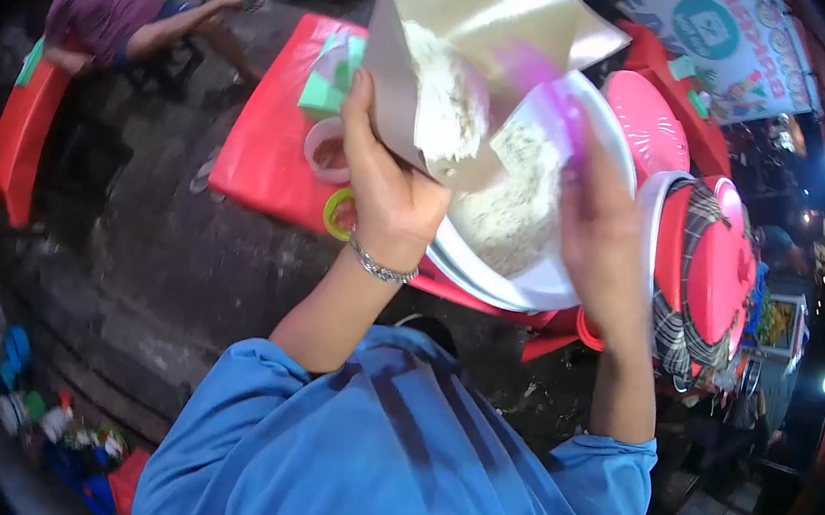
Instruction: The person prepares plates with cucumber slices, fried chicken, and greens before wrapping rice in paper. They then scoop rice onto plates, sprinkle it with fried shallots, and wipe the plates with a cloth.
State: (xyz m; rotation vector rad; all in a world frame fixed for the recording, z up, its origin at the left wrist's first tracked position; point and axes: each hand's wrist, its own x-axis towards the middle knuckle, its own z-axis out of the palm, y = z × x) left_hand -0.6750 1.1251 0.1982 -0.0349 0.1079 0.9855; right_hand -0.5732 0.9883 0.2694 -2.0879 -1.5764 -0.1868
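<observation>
My left hand (391, 175), with a chain bracelet at its wrist, grips the lower edge of a brown paper sheet or wrapper (391, 74) with white rice on it. Below and to the right, a large white tub (558, 285) holds more rice (513, 213). Over the tub's right side is my right hand (603, 217), blurred by motion, with its fingers round a purple plastic scoop (563, 113). The scoop is also smeared, and its far end lies close to the paper.
Bowls of red food (328, 151) and a green box (324, 92) stand on a red-covered table (258, 146). A pink basket (646, 116) and a large red lidded container (724, 260) are at the right. At the upper left sits a person (116, 15).
</observation>
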